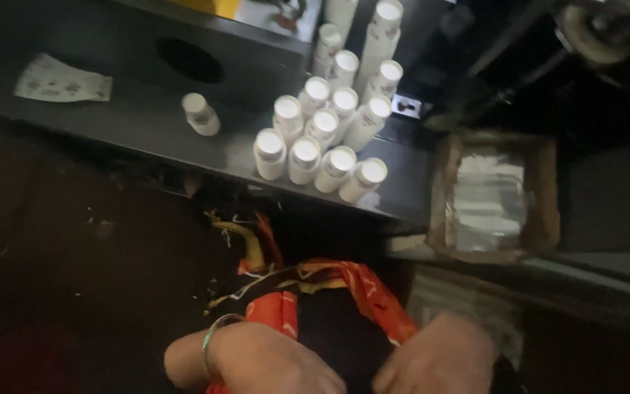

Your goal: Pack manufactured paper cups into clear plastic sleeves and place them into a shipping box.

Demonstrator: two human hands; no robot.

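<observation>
Left hand (pixel 271 361): low in the head view, left of centre, a thin bangle (pixel 213 337) round the wrist. The back of the hand faces the camera and the fingers curl down out of sight; it lies on the red cloth (pixel 373 295), but whether it grips the cloth cannot be told.

Right hand (pixel 435 357): just beside the left, knuckles up, fingers bent under. It touches the right-hand fold of the same cloth; its hold cannot be made out either.

Red cloth: patterned, with frayed yellowish and pale fringe (pixel 246 252) trailing upward. It runs out from under both hands, arches over a dark opening between them, and reaches toward the front edge of the shelf above. The bulk of it lies directly ahead of the hands, touching them.

Dark shelf (pixel 133 120): runs across the upper half of the view, slanting down to the right.

White bottles (pixel 329 138): a close cluster of capped cylinders standing near the shelf's front edge, right of its middle, with a further row running back toward the rear. Well apart from the hands.

Single white bottle (pixel 200 113): stands alone, left of the cluster.

Paper slip (pixel 63 84): flat near the shelf's left end.

Round hole (pixel 189 60): in the raised black panel at the shelf's back.

Cardboard box (pixel 494 197): open, off the shelf's right end, holding clear plastic packets.
</observation>
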